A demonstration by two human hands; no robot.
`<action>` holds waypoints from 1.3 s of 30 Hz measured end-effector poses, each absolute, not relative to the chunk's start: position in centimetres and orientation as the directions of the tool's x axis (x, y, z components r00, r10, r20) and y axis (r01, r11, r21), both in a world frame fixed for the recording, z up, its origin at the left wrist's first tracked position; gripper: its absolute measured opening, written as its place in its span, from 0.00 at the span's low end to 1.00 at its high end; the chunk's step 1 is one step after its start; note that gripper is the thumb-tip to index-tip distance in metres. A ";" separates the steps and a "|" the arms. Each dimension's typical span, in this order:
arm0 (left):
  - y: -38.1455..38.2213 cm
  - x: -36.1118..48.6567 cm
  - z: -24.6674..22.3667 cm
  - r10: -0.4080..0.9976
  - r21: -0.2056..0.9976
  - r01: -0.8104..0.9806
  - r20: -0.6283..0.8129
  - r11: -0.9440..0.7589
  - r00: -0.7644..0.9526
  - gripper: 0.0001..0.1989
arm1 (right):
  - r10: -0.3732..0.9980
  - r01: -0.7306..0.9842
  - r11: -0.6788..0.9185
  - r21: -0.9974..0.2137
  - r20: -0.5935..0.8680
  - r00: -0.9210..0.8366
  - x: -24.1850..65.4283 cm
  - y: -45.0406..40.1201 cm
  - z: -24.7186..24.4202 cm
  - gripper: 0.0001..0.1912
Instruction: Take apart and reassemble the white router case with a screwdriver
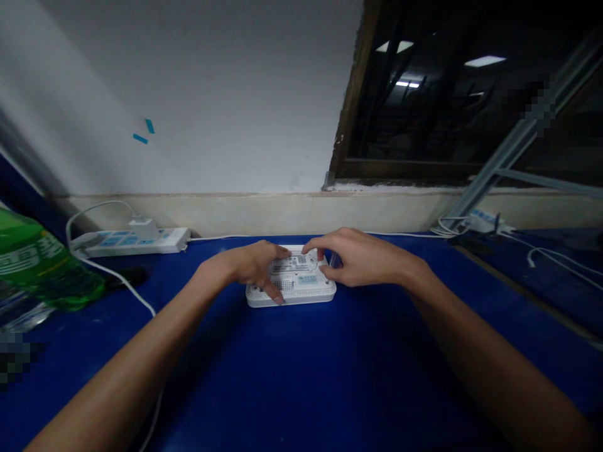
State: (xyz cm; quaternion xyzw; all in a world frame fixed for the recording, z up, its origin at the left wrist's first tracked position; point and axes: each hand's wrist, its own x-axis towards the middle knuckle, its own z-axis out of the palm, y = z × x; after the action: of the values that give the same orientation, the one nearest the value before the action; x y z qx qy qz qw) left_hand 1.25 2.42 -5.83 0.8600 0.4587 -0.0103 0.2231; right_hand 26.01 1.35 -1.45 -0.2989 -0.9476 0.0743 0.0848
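A flat white plastic device (301, 285) with vent holes and printed labels lies upside down on the blue table (301, 376). My left hand (252, 263) rests on its left half, fingers spread over the top and thumb on the front edge. My right hand (358, 257) touches its right half, the index finger pressing near the label at the back, the thumb at the right side. Both hands hold the device down on the table.
A white power strip (134, 242) with a plugged charger lies at the back left, its white cable (117, 282) running forward. A green bottle (42, 267) lies at the left edge. More white cables (480, 223) sit back right, below a dark window (471, 94).
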 end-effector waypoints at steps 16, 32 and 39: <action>2.4 1.2 -5.8 0.798 0.341 0.816 -0.237 -0.466 0.554 0.53 | 0.597 0.570 0.796 -0.201 0.114 -0.794 26.2 1.8 -1.4 0.15; 2.6 1.1 -6.1 0.799 0.351 0.814 -0.234 -0.462 0.554 0.57 | 0.606 0.577 0.784 -0.227 0.084 -0.791 26.2 2.1 -1.5 0.17; 2.4 1.2 -5.9 0.802 0.342 0.821 -0.240 -0.457 0.547 0.55 | 0.525 0.492 0.846 -0.208 0.158 -0.836 26.4 1.9 -1.3 0.18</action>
State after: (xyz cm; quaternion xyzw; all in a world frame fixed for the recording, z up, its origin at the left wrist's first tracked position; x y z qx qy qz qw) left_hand 1.18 2.43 -5.89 0.8534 0.4754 -0.0221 0.2129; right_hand 26.38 1.85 -1.29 -0.2662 -0.9549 0.0798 0.1051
